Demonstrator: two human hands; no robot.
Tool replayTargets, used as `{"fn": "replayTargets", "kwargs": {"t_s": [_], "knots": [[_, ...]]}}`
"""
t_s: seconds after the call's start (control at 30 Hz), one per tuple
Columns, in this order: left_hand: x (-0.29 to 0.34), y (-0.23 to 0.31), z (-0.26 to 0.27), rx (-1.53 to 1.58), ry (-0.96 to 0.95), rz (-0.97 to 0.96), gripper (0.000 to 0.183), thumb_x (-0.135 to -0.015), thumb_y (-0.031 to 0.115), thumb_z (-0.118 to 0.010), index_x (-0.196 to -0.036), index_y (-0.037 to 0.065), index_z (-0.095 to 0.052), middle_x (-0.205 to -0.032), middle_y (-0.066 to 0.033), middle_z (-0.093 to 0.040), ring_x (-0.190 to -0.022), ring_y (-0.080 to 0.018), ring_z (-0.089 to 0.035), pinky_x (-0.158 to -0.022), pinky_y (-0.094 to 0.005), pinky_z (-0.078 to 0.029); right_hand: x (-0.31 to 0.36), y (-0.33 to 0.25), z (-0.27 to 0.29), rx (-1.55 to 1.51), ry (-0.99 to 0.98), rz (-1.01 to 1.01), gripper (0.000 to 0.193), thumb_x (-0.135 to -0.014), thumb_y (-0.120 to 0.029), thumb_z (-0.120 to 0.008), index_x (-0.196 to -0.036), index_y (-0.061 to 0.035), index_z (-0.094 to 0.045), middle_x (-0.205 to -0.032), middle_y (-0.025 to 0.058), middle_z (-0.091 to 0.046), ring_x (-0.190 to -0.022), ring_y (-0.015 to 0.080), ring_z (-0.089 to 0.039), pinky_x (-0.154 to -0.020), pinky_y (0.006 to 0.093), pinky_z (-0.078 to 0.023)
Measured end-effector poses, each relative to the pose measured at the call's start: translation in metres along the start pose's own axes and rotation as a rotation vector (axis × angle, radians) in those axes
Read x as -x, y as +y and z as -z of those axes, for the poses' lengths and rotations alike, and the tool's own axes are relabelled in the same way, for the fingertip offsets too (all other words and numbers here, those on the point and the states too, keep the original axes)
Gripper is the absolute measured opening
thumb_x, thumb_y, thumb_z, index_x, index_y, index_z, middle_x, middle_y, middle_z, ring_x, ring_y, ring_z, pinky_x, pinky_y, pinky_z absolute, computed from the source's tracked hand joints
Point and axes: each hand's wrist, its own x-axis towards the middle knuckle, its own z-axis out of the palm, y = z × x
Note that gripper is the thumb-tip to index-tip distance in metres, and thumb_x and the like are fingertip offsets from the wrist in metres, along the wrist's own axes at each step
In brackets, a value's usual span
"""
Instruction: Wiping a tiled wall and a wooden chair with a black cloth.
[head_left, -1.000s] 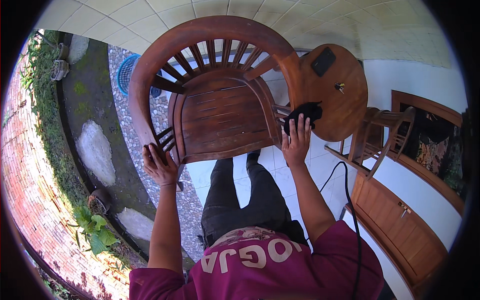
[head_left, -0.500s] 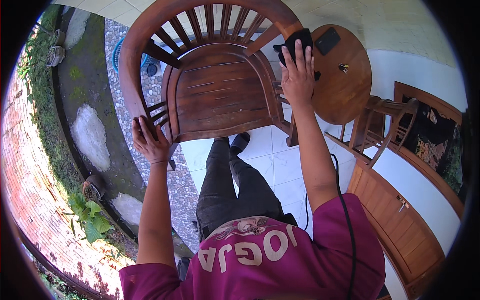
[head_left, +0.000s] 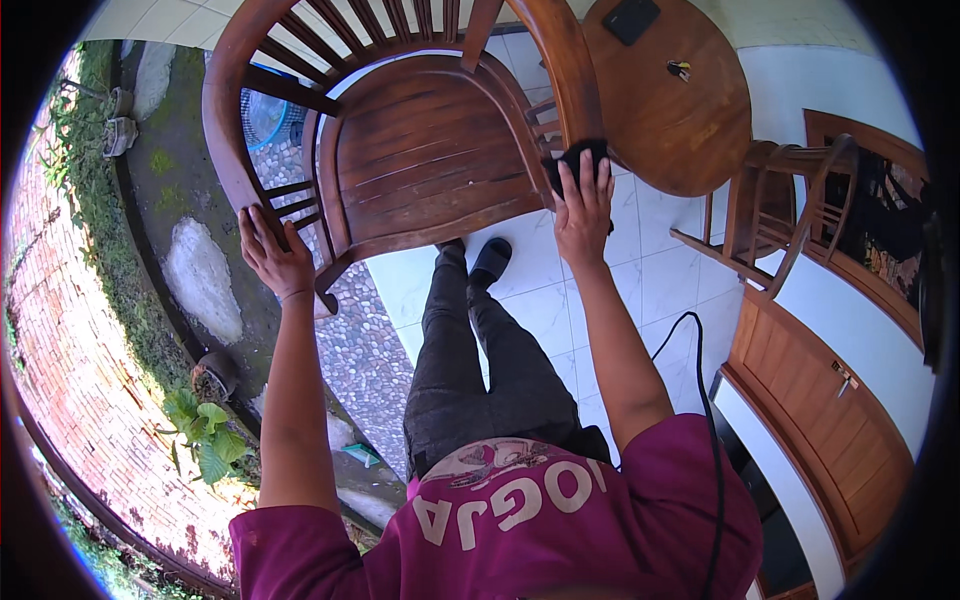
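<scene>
A brown wooden armchair (head_left: 430, 150) with a slatted back and curved arms stands in front of me. My left hand (head_left: 275, 258) grips the front end of its left armrest (head_left: 226, 140), fingers over the top and thumb on the inner side. On the front end of the right armrest (head_left: 572, 85), my right hand (head_left: 585, 215) holds a black cloth (head_left: 568, 160) pressed against the wood. The fingers lie over the cloth, which hides the armrest's tip.
Right of the chair is a round wooden table (head_left: 670, 120) with a phone (head_left: 630, 18) and a small bunch of keys (head_left: 679, 70). Beyond it stands another wooden chair (head_left: 770, 215) near a wooden door (head_left: 820, 400). A pebbled strip (head_left: 365, 340) and garden lie left.
My right hand has slid the black cloth along the right armrest toward me, down to its front end. My left hand stays on the left armrest. The view has shifted.
</scene>
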Motion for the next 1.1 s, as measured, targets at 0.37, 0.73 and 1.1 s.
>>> {"fn": "replayTargets", "kwargs": {"t_s": [0.37, 0.73, 1.1], "knots": [[-0.002, 0.004, 0.002, -0.019, -0.003, -0.007, 0.063, -0.11, 0.033, -0.062, -0.167, 0.009, -0.049, -0.171, -0.0187, -0.046, -0.149, -0.0416, -0.05, -0.125, -0.0511, -0.04, 0.027, 0.003, 0.007, -0.049, -0.002, 0.021, 0.064, -0.104, -0.012, -0.07, -0.165, -0.0216, -0.053, -0.18, 0.0155, -0.035, -0.167, 0.0474, -0.026, -0.133, 0.0645, -0.025], [0.005, -0.002, -0.004, 0.05, 0.012, 0.006, 0.065, -0.111, 0.039, -0.063, -0.167, 0.01, -0.048, -0.171, -0.0171, -0.047, -0.151, -0.0402, -0.049, -0.125, -0.0524, -0.038, 0.061, -0.009, -0.024, -0.072, 0.233, -0.313, 0.052, -0.121, -0.032, -0.039, -0.166, -0.0062, -0.046, -0.172, 0.0199, -0.044, -0.16, 0.0452, -0.038, -0.131, 0.0581, -0.033], [0.003, -0.002, -0.004, 0.042, 0.051, -0.037, 0.064, -0.112, 0.041, -0.062, -0.166, 0.009, -0.049, -0.17, -0.0171, -0.048, -0.151, -0.0399, -0.049, -0.124, -0.0528, -0.038, 0.064, -0.014, -0.028, 0.0, 0.388, -0.358, 0.047, -0.12, -0.03, -0.044, -0.155, 0.0006, -0.053, -0.153, 0.0275, -0.058, -0.129, 0.0446, -0.066, -0.11, 0.0516, -0.055]]}}
